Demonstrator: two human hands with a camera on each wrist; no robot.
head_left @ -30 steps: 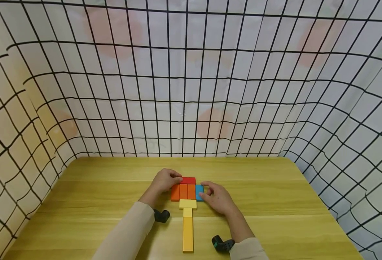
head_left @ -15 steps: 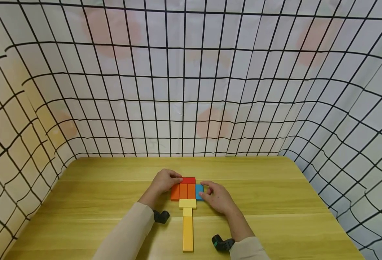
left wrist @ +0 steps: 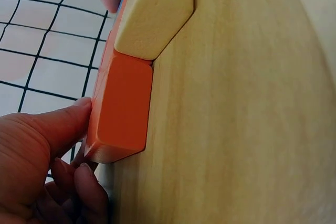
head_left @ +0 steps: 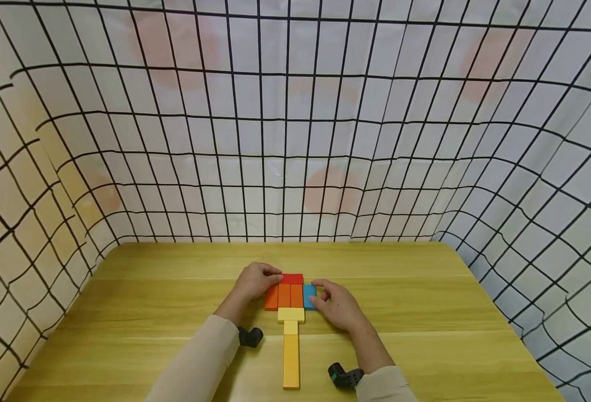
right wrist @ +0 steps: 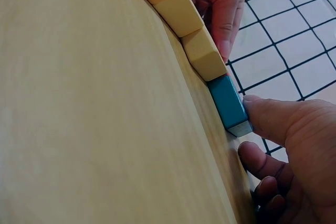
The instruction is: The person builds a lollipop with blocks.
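Flat on the table, coloured wooden blocks lie edge to edge. My left hand (head_left: 251,279) pinches the left end of a red block (head_left: 292,278), which lies across the top of three orange blocks (head_left: 284,296). With thumb and index finger, my right hand (head_left: 341,306) holds the right side of a blue block (head_left: 308,296) at the row's right end. Below the row come a pale yellow block (head_left: 291,315), a smaller one (head_left: 291,328) and a long yellow block (head_left: 291,360). The left wrist view shows the left thumb against an orange block (left wrist: 126,103), with the red block hidden behind.
The wooden table (head_left: 426,312) extends on both sides of the blocks. Behind it and along the sides stands a white cloth with a black grid (head_left: 295,139). Black wrist devices (head_left: 251,336) sit on both wrists, near the table.
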